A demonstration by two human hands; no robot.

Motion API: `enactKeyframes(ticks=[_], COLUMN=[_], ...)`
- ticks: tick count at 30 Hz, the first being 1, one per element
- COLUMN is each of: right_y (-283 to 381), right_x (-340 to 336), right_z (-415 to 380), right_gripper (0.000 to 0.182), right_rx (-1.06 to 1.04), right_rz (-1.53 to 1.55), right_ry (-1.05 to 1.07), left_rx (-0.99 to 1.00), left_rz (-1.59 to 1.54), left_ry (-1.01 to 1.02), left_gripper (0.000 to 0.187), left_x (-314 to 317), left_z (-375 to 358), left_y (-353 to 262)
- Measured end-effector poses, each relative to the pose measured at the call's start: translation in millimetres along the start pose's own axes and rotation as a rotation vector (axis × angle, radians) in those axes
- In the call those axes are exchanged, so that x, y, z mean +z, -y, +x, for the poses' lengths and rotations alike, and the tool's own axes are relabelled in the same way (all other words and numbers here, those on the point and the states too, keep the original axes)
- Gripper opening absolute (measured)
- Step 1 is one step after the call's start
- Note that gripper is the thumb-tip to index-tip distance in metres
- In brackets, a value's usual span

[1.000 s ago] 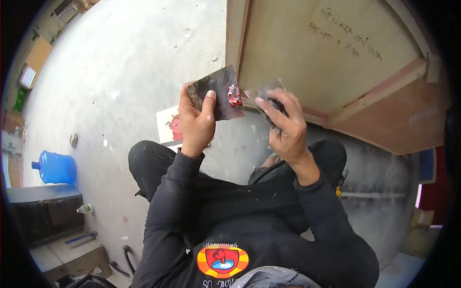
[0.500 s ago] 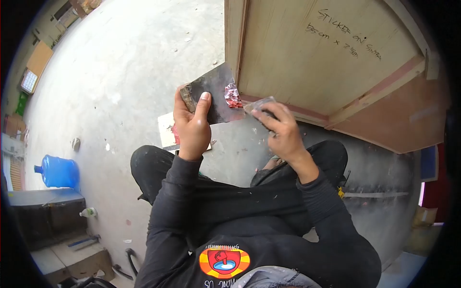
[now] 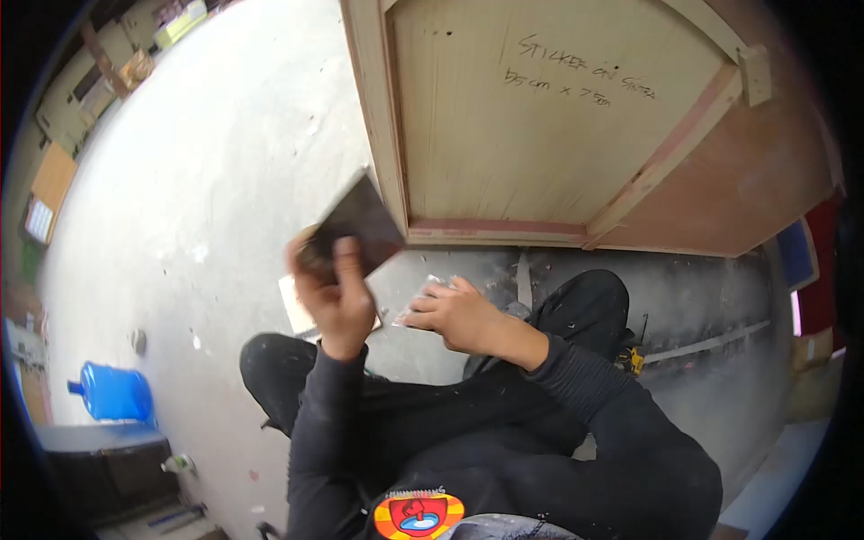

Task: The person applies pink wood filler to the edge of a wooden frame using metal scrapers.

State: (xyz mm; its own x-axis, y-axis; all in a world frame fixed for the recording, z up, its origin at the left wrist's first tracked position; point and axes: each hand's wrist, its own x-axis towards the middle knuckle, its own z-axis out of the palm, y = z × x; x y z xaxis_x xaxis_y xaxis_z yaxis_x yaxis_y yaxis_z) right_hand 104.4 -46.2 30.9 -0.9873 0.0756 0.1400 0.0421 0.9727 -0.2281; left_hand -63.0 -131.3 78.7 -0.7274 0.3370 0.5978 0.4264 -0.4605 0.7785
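Gripping dark plate (image 3: 371, 225) in left hand (image 3: 337, 301), left of centre; holding blurred pale piece (image 3: 417, 298) in right hand (image 3: 463, 318), below mid-frame. Best to steady plate, stroke lightly, evenly.

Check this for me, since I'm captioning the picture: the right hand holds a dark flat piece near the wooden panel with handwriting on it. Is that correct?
Not quite: the wrong hand is named. In the head view, the left hand holds the dark flat piece near the wooden panel with handwriting on it.
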Motion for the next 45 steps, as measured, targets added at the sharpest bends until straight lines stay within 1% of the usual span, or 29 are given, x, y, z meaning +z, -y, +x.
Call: enactKeyframes(ticks=[1,2,3,5,6,7,10,13,14,17,18,19,21,22,24,25,26,29,30,31,33,36,37,38,39,40,41,43,45], right_y=[-6,-21,-25,-15,-13,-8,1,-5,-6,-22,-36,-33,-28,-18,-6,-5,-5,-5,-5,-5,-4,-14,-24,-31,-33,-35,-37,-25,-18], right_x=[4,3,-12,-44,-53,-58,-58,-30,-25,-23,-8,-19,-50,-60,-78,-72,-63,-73,-75,-74,-55,-30,-29,-29,-33,-38,-45,-64,-78], right_z=[-5,-3,4,12,16,20,27,27,25,12,7,3,2,4,12,14,17,20,21,22,26,22,16,11,10,9,9,14,22], right_gripper=[0.052,0.053,0.053,0.049,0.056,0.056,0.065,0.062,0.057,0.059,0.048,0.048,0.044,0.044,0.045,0.045,0.048,0.057,0.057,0.057,0.056,0.056,0.056,0.057,0.057,0.056,0.056,0.052,0.051], right_rx=[0.052,0.077,0.058,0.067,0.031,0.026,-0.048,-0.03,0.01,0.095,0.15,0.153,0.174,0.179,0.09,0.097,0.057,0.001,-0.003,-0.002,-0.012,0.012,0.061,0.114,0.119,0.107,0.089,0.071,0.027], right_rz=[0.131,0.252,0.232,0.489,0.528,0.52,0.414,0.239,0.243,0.067,0.113,0.132,0.145,0.169,-0.025,-0.02,-0.069,-0.12,0.034,0.186,0.224,0.211,0.15,0.089,0.094,0.109,0.121,0.11,-0.048], right_ry=[-0.148,-0.28,-0.277,-0.636,-0.644,-0.652,-0.646,-0.684,-0.709,-0.593,-0.549,-0.534,-0.66,-0.642,-0.746,-0.75,-0.68,-0.53,-0.575,-0.63,-0.689,-0.743,-0.646,-0.55,-0.557,-0.599,-0.633,-0.669,-0.62], left_rx=[0.027,-0.077,-0.144,-0.521,-0.611,-0.724,-0.84,-0.737,-0.696,-0.659,-0.588,-0.487,-0.383,-0.378,-0.321,-0.288,-0.253,-0.353,-0.443,-0.537,-0.645,-0.638,-0.636,-0.581,-0.526,-0.438,-0.441,-0.267,-0.144], left_rz=[-0.039,-0.056,-0.008,-0.302,-0.442,-0.521,-0.592,-0.617,-0.607,-0.674,-0.599,-0.395,-0.205,-0.192,-0.154,-0.142,-0.114,-0.154,-0.119,-0.326,-0.562,-0.538,-0.534,-0.538,-0.54,-0.242,-0.244,-0.073,0.035], left_ry=[-0.123,-0.105,-0.075,0.012,-0.009,-0.011,0.075,0.077,0.062,0.067,0.072,0.061,0.034,0.035,0.057,0.085,0.108,0.093,0.107,0.074,0.026,0.016,0.013,0.012,0.018,0.05,0.046,0.136,0.16], left_gripper=[0.028,0.024,0.02,0.02,0.022,0.021,0.022,0.024,0.026,0.028,0.028,0.028,0.028,0.029,0.028,0.027,0.025,0.025,0.025,0.026,0.026,0.026,0.026,0.026,0.026,0.026,0.026,0.026,0.027], left_x=[-1,-17,-22,-36,-30,-20,-7,-4,-5,-7,-7,-9,-13,-12,-5,-2,-1,-6,-8,-5,1,-8,-9,-9,-9,-12,-12,-11,-8], left_z=[8,19,27,15,8,2,-6,-4,-6,0,4,6,2,0,-4,-4,-7,-8,-4,-2,-3,-8,-4,0,4,5,3,-4,-9], left_y=[-6,-2,-1,37,52,45,27,9,16,9,1,2,15,17,13,11,5,14,13,13,6,17,13,8,5,7,10,14,13])
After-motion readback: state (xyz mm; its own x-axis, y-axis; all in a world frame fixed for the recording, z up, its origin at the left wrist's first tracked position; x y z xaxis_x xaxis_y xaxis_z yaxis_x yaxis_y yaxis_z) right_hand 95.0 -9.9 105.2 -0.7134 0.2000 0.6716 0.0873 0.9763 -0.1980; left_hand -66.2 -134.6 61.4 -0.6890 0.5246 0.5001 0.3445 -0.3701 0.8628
